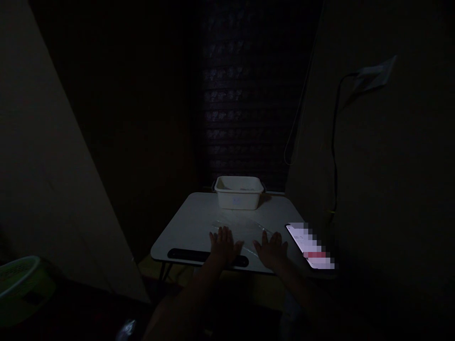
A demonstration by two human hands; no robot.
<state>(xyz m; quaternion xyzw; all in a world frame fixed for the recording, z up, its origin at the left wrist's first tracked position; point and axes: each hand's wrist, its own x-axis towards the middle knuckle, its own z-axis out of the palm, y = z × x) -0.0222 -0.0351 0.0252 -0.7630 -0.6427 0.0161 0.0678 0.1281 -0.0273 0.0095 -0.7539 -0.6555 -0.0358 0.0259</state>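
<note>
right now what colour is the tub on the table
White, or near white; the tub shows best in the head view, though the light is dim.

both hands (223,244) (272,248) flat on the table's (185,227) near edge, tub (239,192) behind, phone (310,246) right

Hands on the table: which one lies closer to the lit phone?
The right hand, flat on the table, is closer to the phone at the right edge; the left hand rests farther away.
</note>
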